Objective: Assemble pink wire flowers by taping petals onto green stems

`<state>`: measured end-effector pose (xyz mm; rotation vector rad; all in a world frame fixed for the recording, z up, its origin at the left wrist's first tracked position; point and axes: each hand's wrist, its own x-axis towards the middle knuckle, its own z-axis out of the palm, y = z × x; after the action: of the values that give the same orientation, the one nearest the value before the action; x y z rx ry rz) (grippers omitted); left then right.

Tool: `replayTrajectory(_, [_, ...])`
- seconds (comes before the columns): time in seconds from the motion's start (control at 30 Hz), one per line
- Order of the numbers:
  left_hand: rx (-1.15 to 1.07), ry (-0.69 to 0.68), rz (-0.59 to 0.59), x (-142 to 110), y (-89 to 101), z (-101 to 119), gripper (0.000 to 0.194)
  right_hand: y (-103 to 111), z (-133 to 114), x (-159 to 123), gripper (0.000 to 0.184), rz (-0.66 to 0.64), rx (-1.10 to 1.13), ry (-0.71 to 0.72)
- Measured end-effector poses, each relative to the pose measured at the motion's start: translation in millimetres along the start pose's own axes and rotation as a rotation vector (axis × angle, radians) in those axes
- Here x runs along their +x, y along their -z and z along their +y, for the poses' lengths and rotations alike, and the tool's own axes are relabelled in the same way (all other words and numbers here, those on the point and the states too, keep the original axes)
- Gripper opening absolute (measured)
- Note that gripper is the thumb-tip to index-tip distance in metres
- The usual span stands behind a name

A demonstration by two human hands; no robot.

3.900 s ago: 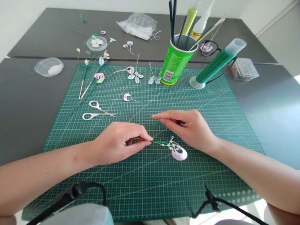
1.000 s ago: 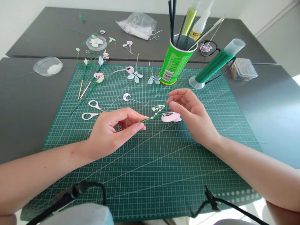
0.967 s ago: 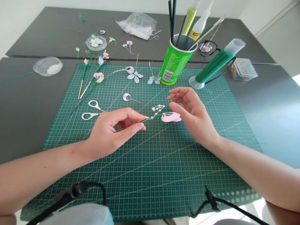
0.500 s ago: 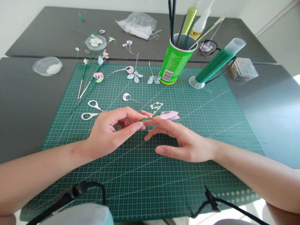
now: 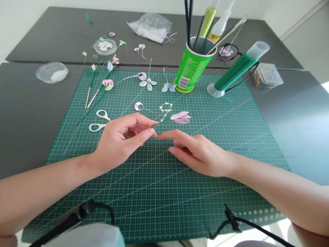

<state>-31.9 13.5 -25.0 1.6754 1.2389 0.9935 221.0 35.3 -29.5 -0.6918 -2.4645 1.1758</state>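
Pinching green-stemmed flower with lilac petals (image 5: 180,116) and slender white-beaded loop (image 5: 167,103) between clamped fingers of left hand (image 5: 115,140), above green gridded cutting mat (image 5: 154,199). Extending index finger of right hand (image 5: 199,154) close to left fingertips (contact unclear), with thumb apart. Noted on mat: white loop-handled scissors (image 5: 102,126), partly behind left hand.

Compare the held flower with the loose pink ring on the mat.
The held flower shows several petals; the loose ring is a single rounded piece.
The held flower has a green stem, the loose ring a thin wire.
The left hand grips the held flower's stem, while the loose ring lies untouched.
Both are pale pink.
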Motion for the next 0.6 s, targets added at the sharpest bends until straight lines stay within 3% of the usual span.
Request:
replayTrajectory(0.1, [0.01,0.024,0.007,1.2,0.1,0.7,0.01,-1.1,-1.7,-2.0,0.03,-0.072,-0.16,0.101])
replayTrajectory(0.27, [0.02,0.041,0.003,1.5,-1.2,0.7,0.009,-7.0,-1.1,-6.0,0.031,-0.049,-0.298,0.304])
replayTrajectory(0.47, [0.072,0.04,0.012,1.2,-1.4,-0.2,0.011,-7.7,1.7,-9.2,0.026,-0.031,-0.363,0.379])
replayTrajectory(0.6, [0.104,0.072,-0.065,4.7,-1.8,-1.6,0.012,-6.8,-1.4,-10.5,0.024,-0.027,-0.351,0.419])
